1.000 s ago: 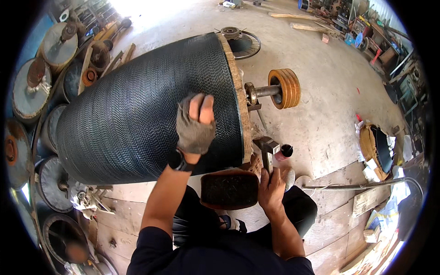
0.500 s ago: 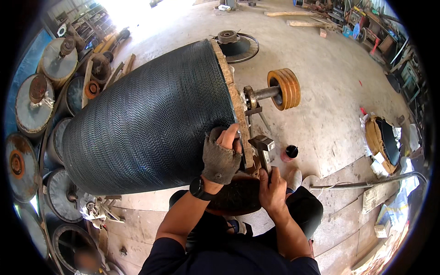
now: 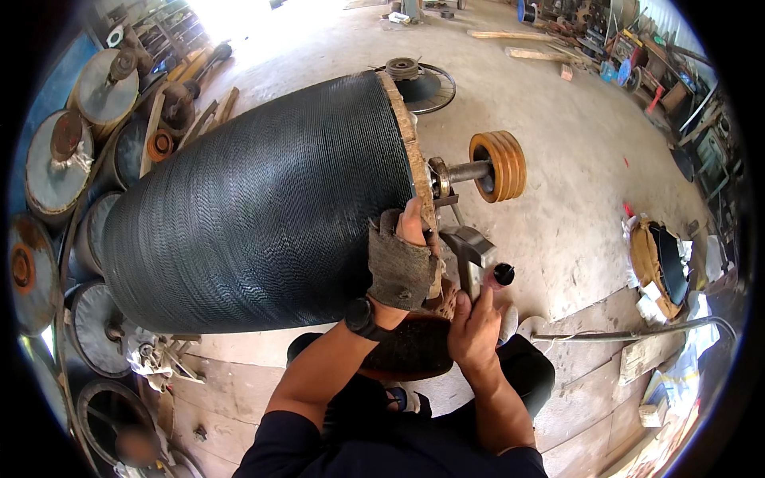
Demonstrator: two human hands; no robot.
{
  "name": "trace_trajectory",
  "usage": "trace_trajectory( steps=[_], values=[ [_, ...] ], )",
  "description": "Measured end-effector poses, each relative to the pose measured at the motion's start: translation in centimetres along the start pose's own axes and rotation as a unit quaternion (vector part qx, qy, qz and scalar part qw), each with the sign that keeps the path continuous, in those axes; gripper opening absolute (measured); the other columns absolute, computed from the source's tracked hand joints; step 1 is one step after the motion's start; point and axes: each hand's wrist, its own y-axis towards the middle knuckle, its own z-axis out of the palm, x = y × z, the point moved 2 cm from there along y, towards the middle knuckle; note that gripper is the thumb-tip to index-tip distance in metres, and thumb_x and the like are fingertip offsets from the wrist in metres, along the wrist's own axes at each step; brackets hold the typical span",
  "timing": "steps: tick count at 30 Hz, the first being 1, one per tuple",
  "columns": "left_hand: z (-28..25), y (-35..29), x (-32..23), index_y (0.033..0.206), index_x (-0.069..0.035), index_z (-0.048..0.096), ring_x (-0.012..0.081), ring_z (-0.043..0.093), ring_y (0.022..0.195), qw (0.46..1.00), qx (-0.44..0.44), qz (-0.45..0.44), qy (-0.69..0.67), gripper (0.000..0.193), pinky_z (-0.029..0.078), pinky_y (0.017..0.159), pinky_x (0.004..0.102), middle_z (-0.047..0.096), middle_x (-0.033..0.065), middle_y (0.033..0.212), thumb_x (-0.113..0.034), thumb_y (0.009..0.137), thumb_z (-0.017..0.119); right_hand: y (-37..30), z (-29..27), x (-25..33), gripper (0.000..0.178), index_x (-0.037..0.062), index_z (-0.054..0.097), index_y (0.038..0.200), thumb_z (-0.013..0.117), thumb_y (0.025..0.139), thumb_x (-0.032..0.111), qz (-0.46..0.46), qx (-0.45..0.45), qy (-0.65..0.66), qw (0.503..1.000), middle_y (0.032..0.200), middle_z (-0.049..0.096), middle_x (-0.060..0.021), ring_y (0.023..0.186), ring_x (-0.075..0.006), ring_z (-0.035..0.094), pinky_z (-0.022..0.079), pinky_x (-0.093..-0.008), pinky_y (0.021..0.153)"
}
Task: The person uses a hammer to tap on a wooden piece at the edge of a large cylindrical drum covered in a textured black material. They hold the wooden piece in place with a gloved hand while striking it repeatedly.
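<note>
A large drum (image 3: 263, 207) with a ridged black surface lies on its side in front of me, its wooden end rim (image 3: 410, 139) facing right. My left hand (image 3: 401, 267), in a grey glove that leaves the fingertips bare, is against the drum's near right edge. Its fingers are curled closed at the rim; whatever they pinch is too small to make out. In my bare right hand (image 3: 473, 327) is a hammer (image 3: 470, 251), gripped by the handle with the index finger stretched along it. The steel head is raised just right of the rim, apart from my left hand.
An orange grooved pulley (image 3: 500, 166) sticks out on the drum's shaft (image 3: 466, 172). Between my legs stands a brown basin (image 3: 406, 350); a small cup (image 3: 500, 276) of dark stuff is beyond the hammer. Several round drums (image 3: 60, 163) line the left. A long metal bar (image 3: 629, 328) lies at right.
My left hand has shifted slightly right and up along the rim. The hammer head has turned a little and come nearer, and my right index finger has straightened along the handle.
</note>
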Motion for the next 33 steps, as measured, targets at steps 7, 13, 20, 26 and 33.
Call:
trace_trajectory(
  steps=[7, 13, 20, 26, 33],
  values=[
    [-3.3, -4.2, -2.7, 0.144, 0.007, 0.044, 0.0393, 0.058, 0.105, 1.000, -0.004, 0.002, -0.006, 0.072, 0.046, 0.092, 0.0497, 0.059, 0.0205, 0.120, -0.011, 0.081, 0.073, -0.9, -0.3, -1.3, 0.026, -0.0068, 0.055, 0.115, 0.056, 0.102, 0.015, -0.050, -0.056, 0.102, 0.992, 0.071, 0.060, -0.0278, 0.059, -0.0443, 0.060, 0.048, -0.0459, 0.053],
    [-3.1, -13.8, -3.8, 0.122, -0.004, 0.063, 0.0355, 0.061, 0.101, 0.970, 0.243, 0.006, -0.020, 0.042, 0.051, 0.086, 0.0486, 0.063, 0.0149, 0.111, -0.020, 0.084, 0.074, 1.0, 1.6, -0.6, 0.014, -0.0021, 0.052, 0.103, 0.056, 0.100, 0.011, 0.044, 0.059, 0.014, 0.997, 0.068, 0.060, -0.0284, 0.064, -0.0497, 0.062, 0.049, -0.0490, 0.054],
    [-0.6, -20.4, -3.0, 0.099, -0.007, 0.068, 0.0335, 0.062, 0.097, 0.925, 0.378, -0.029, 0.014, 0.022, 0.048, 0.086, 0.0517, 0.064, 0.0119, 0.104, -0.025, 0.088, 0.065, 1.1, 2.3, -0.6, 0.025, -0.0068, 0.051, 0.095, 0.050, 0.103, 0.016, 0.002, 0.038, -0.153, 0.987, 0.063, 0.055, -0.0175, 0.053, -0.0288, 0.054, 0.044, -0.0399, 0.050],
    [0.6, -20.7, -2.3, 0.095, -0.007, 0.070, 0.0315, 0.062, 0.100, 0.917, 0.395, 0.044, 0.040, 0.020, 0.048, 0.086, 0.0516, 0.066, 0.0112, 0.102, -0.020, 0.093, 0.055, -1.0, 1.0, -0.6, 0.028, 0.0023, 0.055, 0.091, 0.045, 0.107, 0.024, 0.051, -0.054, 0.157, 0.985, 0.060, 0.049, -0.0006, 0.048, -0.0094, 0.042, 0.032, -0.0255, 0.046],
    [-0.6, -19.9, -2.9, 0.093, -0.003, 0.069, 0.0330, 0.064, 0.091, 0.924, 0.374, 0.017, 0.074, 0.021, 0.051, 0.079, 0.0496, 0.066, 0.0156, 0.097, -0.019, 0.093, 0.056, 0.4, 1.9, -0.2, 0.023, -0.0079, 0.057, 0.102, 0.054, 0.102, 0.015, 0.017, 0.057, -0.056, 0.997, 0.073, 0.059, -0.0313, 0.065, -0.0542, 0.055, 0.044, -0.0513, 0.056]
  ],
)
